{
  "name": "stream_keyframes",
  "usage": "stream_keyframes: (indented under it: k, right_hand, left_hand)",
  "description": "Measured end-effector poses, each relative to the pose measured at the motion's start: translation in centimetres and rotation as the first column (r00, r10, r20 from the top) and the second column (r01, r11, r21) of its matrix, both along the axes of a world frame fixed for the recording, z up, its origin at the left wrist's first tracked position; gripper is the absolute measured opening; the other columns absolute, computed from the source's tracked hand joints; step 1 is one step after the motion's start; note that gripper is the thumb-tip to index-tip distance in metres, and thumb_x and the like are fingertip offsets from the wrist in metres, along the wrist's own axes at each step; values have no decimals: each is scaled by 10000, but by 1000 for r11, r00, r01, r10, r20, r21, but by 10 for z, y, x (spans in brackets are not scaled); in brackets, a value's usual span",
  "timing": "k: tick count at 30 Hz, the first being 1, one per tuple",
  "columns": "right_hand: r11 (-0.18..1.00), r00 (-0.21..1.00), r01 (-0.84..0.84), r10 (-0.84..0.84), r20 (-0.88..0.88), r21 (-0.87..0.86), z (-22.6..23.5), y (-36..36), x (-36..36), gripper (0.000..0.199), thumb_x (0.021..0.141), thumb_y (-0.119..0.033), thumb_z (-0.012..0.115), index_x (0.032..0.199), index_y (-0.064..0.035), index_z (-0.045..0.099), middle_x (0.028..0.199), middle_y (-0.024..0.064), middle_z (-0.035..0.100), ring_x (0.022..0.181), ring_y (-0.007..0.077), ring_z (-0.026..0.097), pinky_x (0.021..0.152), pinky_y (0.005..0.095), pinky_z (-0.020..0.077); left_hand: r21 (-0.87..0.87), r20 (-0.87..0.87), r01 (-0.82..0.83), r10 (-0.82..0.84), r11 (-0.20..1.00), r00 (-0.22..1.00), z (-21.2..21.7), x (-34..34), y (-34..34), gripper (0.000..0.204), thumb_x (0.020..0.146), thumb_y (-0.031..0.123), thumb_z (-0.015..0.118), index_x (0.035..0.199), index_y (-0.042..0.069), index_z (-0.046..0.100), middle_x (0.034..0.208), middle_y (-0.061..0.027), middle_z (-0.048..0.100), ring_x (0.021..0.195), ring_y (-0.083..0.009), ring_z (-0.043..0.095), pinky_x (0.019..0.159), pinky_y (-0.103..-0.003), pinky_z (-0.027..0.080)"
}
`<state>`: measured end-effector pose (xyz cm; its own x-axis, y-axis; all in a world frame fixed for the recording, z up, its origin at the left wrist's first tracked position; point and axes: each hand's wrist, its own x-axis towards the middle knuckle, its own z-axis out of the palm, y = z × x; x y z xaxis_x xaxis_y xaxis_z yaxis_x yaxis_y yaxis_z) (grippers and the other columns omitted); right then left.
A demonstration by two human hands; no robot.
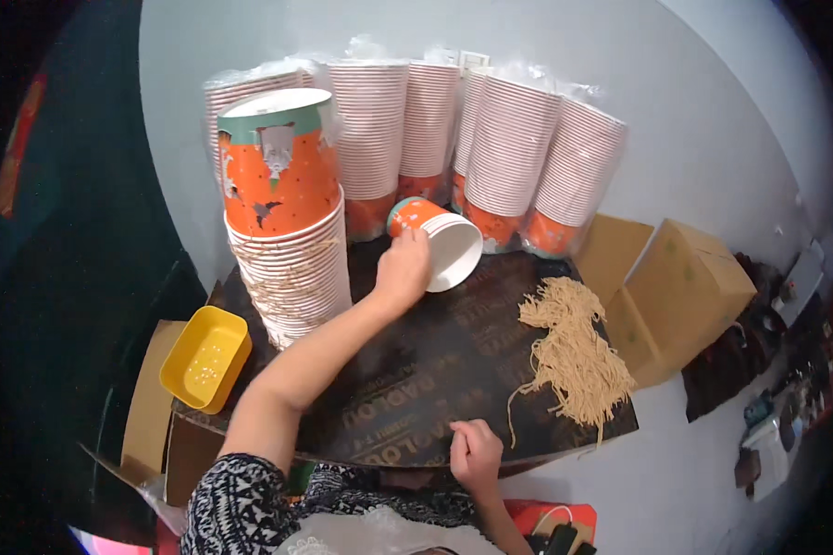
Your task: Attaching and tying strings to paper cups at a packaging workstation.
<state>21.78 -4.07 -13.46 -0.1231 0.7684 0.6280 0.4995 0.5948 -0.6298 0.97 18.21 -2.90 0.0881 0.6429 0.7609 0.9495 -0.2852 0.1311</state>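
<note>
My left hand point(404, 270) is closed on a few nested orange-and-green paper buckets point(416, 213). They lie on their side, with the white open mouth turned right and toward me. Some of its fingers are hidden against the buckets. Low at the table's front edge is my right hand point(477, 455), its fingers curled together; whether anything is pinched in them cannot be seen. Beside my left forearm stands a tall upside-down stack of the same buckets point(282, 176), with beige strings hanging among its rims. A loose heap of beige strings point(574, 356) lies on the right of the table.
Several plastic-wrapped bucket stacks point(514, 139) line the back of the dark table point(435, 370). A yellow tub point(207, 351) with small white bits sits at the left edge. An open cardboard box point(690, 287) stands beyond the right edge, and a red object point(574, 523) is below the front.
</note>
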Motion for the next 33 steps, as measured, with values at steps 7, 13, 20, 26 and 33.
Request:
stream_keyframes:
  k: [7, 13, 20, 26, 33]
  right_hand:
    - [998, 998, -26, 29, -50, 51, 1, 5, 0, 114, 812, 47, 570, 877, 9, 655, 764, 157, 623, 622, 293, 616, 557, 350, 485]
    - [997, 1000, -10, 12, -16, 79, -1, 3, 2, 124, 802, 14, 607, 912, -16, 655, 798, 149, 636, 666, 318, 633, 571, 383, 504]
    - [997, 1000, 2, -2, -4, 76, -1, 1, 1, 118, 800, 22, 605, 903, -16, 650, 768, 138, 616, 640, 323, 613, 555, 388, 485]
    - [994, 999, -6, 9, -34, 108, -2, 4, -1, 90, 803, 16, 611, 878, -18, 646, 757, 140, 605, 633, 323, 606, 556, 390, 478]
    - [996, 985, -73, 64, -157, -51, 9, 15, 1, 86, 884, 14, 578, 945, 13, 638, 790, 104, 582, 664, 170, 560, 592, 281, 440]
  left_hand:
    - [-62, 231, -190, 199, 980, 952, -47, -7, 47, 159, 862, 8, 516, 1016, -24, 495, 913, -204, 599, 854, -356, 656, 703, -442, 559]
    - [-98, 342, -149, 174, 984, 924, -40, -16, 7, 141, 829, 29, 541, 956, -23, 512, 934, -258, 619, 848, -445, 636, 739, -523, 523]
    - [-245, 460, -68, 178, 967, 870, -22, -21, -27, 195, 806, 43, 557, 967, -44, 491, 884, -316, 640, 853, -482, 637, 739, -545, 514]
    - [-208, 551, 90, 41, 974, 833, -35, -32, -40, 241, 800, 129, 589, 948, -51, 527, 832, -309, 641, 837, -460, 645, 730, -517, 509]
    - [-263, 735, 236, 36, 935, 677, -44, -31, -50, 259, 794, 180, 568, 820, -72, 623, 851, -293, 644, 819, -428, 654, 737, -472, 500]
